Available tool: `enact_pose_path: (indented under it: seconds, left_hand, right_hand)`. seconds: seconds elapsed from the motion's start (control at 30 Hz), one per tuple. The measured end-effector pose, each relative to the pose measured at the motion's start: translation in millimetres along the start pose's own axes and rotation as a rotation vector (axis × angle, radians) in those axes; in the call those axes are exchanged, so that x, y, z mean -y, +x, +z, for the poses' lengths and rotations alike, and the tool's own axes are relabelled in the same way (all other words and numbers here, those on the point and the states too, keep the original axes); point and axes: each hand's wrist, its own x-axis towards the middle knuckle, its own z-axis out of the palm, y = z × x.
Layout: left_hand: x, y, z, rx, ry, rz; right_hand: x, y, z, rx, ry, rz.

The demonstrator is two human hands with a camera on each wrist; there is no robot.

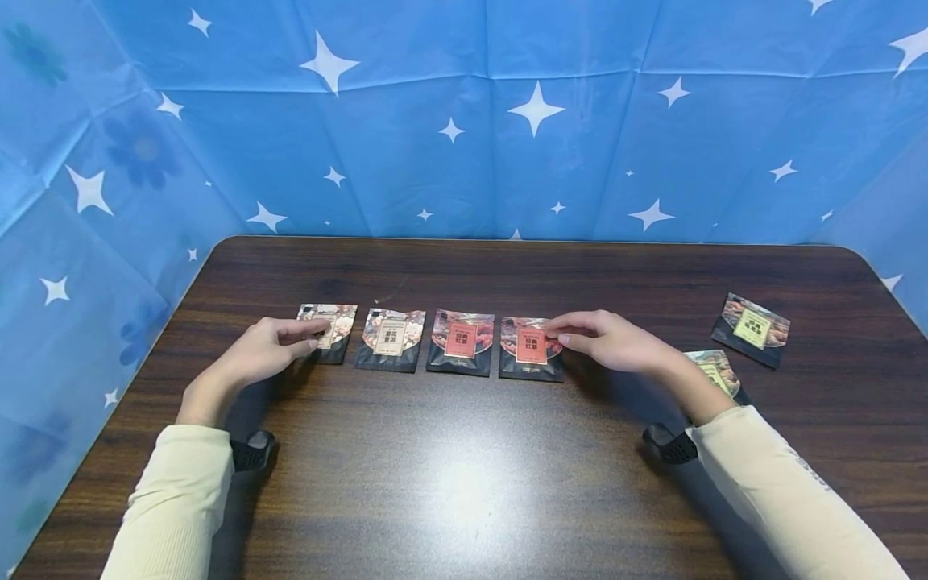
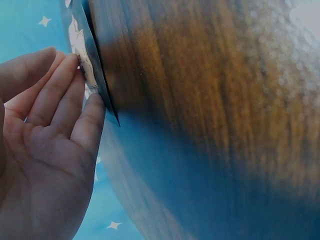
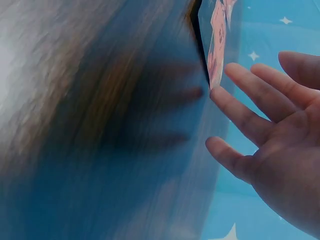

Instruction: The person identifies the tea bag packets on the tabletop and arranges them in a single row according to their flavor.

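Observation:
Several small flat tea packets lie in a row across the table. My left hand [image 1: 270, 346], fingers fairly straight, reaches over the leftmost packet with a cream label [image 1: 335, 351]; in the left wrist view its fingertips rest at that packet's [image 2: 83, 50] edge. To the right lies a second cream-labelled packet [image 1: 390, 341], then a red-labelled packet [image 1: 461, 345]. At the row's right end is another red-labelled packet [image 1: 531, 348], its right edge met by the extended fingertips of my right hand [image 1: 616, 341]. The right wrist view shows those fingers [image 3: 242, 115] spread beside the packet [image 3: 217, 45].
On the right of the dark wooden table [image 1: 464, 451], a packet with a yellow-green label [image 1: 751, 329] lies tilted. A similar packet [image 1: 714, 369] is partly hidden by my right forearm. A blue star-patterned cloth [image 1: 464, 177] hangs behind the table's back edge.

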Motion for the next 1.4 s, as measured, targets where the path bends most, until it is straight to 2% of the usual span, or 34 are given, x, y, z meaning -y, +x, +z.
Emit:
enact_pose_path:
  seconds: [0.33,0.67,0.9,1.2,1.4]
  left_hand:
    - [1.7,0.3,0.6,-0.005,0.012,0.019]
    - [2.0,0.6,1.1,-0.003,0.021,0.008]
    - [2.5,1.4,1.3,-0.006,0.021,0.004]
    - [2.5,1.0,1.3,0.001,0.013,-0.006]
    - [2.1,1.5,1.8,-0.002,0.012,-0.019]
  right_hand:
    - [-10.4,-21.3,-11.4,-0.038,0.021,0.061]
    - [-20.9,-45.7,-28.8,-0.061,0.050,0.083]
    - [-31.9,-62.7,-40.9,-0.083,0.084,0.133]
    - [-48.3,-94.7,-50.5,-0.107,0.039,0.157]
    - [-60.1,-120.3,-57.2,-0.112,0.007,0.215]
